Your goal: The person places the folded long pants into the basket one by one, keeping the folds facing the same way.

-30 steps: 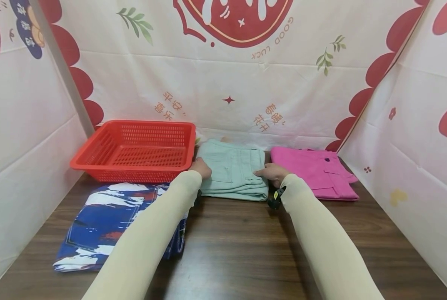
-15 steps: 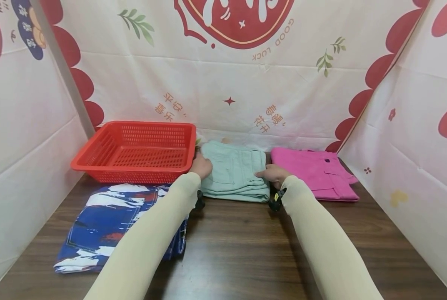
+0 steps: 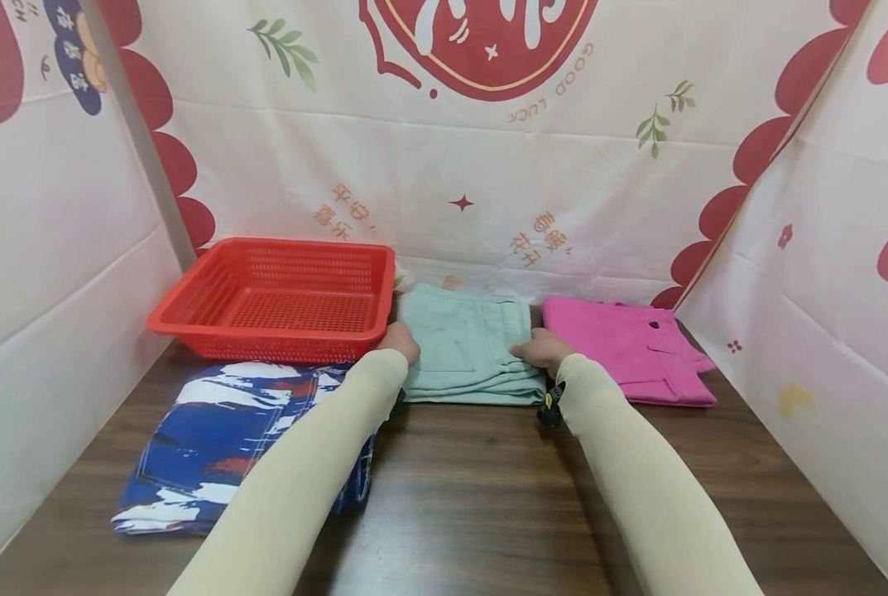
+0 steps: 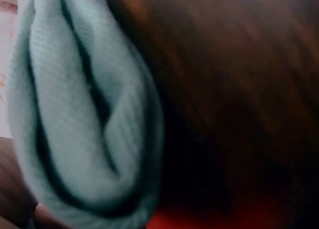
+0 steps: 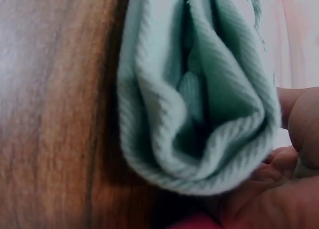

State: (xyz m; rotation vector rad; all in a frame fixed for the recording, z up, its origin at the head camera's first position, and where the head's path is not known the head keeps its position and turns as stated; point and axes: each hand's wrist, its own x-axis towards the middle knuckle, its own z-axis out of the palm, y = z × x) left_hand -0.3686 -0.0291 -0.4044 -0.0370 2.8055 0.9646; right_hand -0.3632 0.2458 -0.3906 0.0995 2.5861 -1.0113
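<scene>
Pale green folded trousers [image 3: 469, 343], with a pocket uppermost, lie on the table between my hands. My left hand [image 3: 400, 342] grips their left edge, beside the basket. On the opposite side my right hand [image 3: 544, 348] holds the right edge between thumb and fingers. Stacked folds of the green trousers [image 4: 75, 114] fill the left part of the left wrist view, with a bit of hand at the lower left corner. In the right wrist view the layered end of the trousers [image 5: 199, 154] shows, and my right hand [image 5: 294, 159] wraps behind it.
A red perforated basket [image 3: 280, 334] stands at the back left. In front of it lies a folded blue, white and red patterned garment [image 3: 213, 447], partly covered by my left sleeve. A folded pink garment [image 3: 607, 343] lies to the right. Printed cloth walls enclose the wooden table [image 3: 458, 497].
The head view has shifted slightly. The green trousers lie a little nearer to me, and both hands keep hold of their sides.
</scene>
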